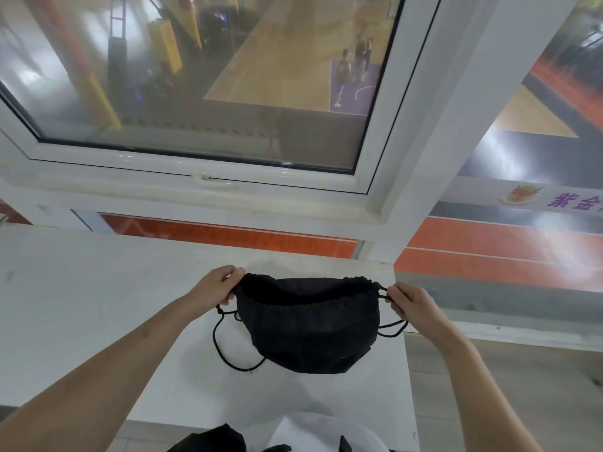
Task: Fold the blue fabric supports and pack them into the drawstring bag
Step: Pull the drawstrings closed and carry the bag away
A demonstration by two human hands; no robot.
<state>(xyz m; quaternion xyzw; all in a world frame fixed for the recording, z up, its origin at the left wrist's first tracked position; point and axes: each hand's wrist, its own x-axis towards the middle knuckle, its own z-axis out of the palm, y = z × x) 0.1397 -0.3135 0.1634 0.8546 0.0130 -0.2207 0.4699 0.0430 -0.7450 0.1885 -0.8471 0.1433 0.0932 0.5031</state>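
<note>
I hold the black drawstring bag [310, 324] between my two hands, over the white counter [98, 321]. My left hand [217, 287] is at the bag's 9 o'clock side, fingers closed on the gathered rim of the mouth. My right hand [409, 305] is at the 3 o'clock side, fingers pinched on the black cord [393, 329] where it leaves the rim — the cord runs on in a short loop below that hand.

The mouth of the bag is stretched wide between the two grips and faces 12 o'clock, showing a dark interior. I cannot tell what is inside it. The bag's rounded body hangs toward 6 o'clock and its lower part lies on the counter.

A second, longer cord loop [228, 347] trails from the left side of the rim and lies on the counter at the bag's 8 o'clock.

At 12 o'clock, beyond the counter's far edge, stands a white window frame [202, 177] — through the glass a sports court is visible.
</note>
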